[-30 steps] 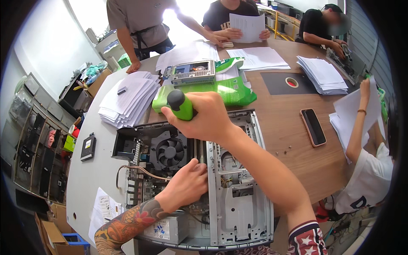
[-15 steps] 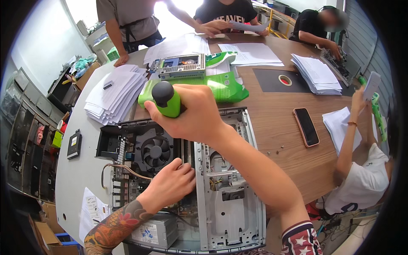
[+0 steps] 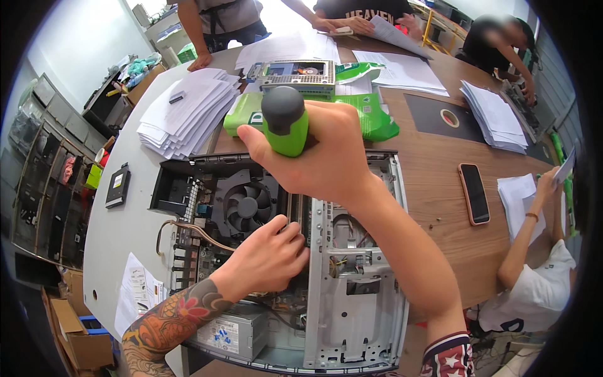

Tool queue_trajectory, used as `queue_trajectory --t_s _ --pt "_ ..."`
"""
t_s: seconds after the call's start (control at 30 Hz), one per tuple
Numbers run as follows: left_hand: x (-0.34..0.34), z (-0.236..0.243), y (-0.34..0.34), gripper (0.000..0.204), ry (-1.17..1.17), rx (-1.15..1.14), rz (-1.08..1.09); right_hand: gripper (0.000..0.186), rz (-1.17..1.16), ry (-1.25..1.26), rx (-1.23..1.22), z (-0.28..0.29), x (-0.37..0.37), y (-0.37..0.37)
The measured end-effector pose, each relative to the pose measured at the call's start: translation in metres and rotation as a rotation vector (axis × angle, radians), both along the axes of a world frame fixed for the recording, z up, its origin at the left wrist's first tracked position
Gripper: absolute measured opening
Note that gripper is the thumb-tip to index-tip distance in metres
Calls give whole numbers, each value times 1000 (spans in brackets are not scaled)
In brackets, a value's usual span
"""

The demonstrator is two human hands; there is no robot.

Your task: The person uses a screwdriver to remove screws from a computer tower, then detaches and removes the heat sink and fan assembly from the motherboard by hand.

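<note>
An opened desktop computer case (image 3: 323, 301) lies flat in front of me. My right hand (image 3: 336, 151) is wrapped around the green and black handle of a screwdriver (image 3: 284, 122), held upright above the far part of the case. The hand hides its shaft and tip. Inside the case, next to the black cooling fan (image 3: 247, 207), my left hand (image 3: 270, 254) has its fingers curled down beside the metal drive frame. Whatever those fingertips grip or touch is hidden. A brown cable (image 3: 201, 234) runs past the left wrist, and a silver power supply (image 3: 229, 336) sits nearer me.
Beyond the case lie a green packet (image 3: 377, 119) and a metal drive cage (image 3: 298, 75). Paper stacks (image 3: 185, 116) spread around the table. A phone (image 3: 474, 193) and small screws (image 3: 438, 220) lie to the right, a black drive (image 3: 118, 186) to the left. Several people work around the table.
My view has shifted, so the scene sits farther right. The screwdriver handle has moved slightly right relative to the fan. My left hand stays in place. A person across the table tilts a paper up.
</note>
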State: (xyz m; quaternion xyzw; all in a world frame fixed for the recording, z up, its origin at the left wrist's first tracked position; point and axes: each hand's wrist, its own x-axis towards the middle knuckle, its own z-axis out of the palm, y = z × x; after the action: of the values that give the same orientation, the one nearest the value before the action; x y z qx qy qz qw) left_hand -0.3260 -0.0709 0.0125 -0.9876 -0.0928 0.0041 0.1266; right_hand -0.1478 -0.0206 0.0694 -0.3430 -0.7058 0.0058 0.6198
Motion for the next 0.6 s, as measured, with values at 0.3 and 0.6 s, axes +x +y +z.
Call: queue_trajectory --t_s 0.3,0.6 --pt "1 -8 3 15 -7 17 -34 22 -1 15 -46 -1 -1 -2" --pt "5 12 -6 22 130 -160 131 29 -10 -17 26 -8 2 10"
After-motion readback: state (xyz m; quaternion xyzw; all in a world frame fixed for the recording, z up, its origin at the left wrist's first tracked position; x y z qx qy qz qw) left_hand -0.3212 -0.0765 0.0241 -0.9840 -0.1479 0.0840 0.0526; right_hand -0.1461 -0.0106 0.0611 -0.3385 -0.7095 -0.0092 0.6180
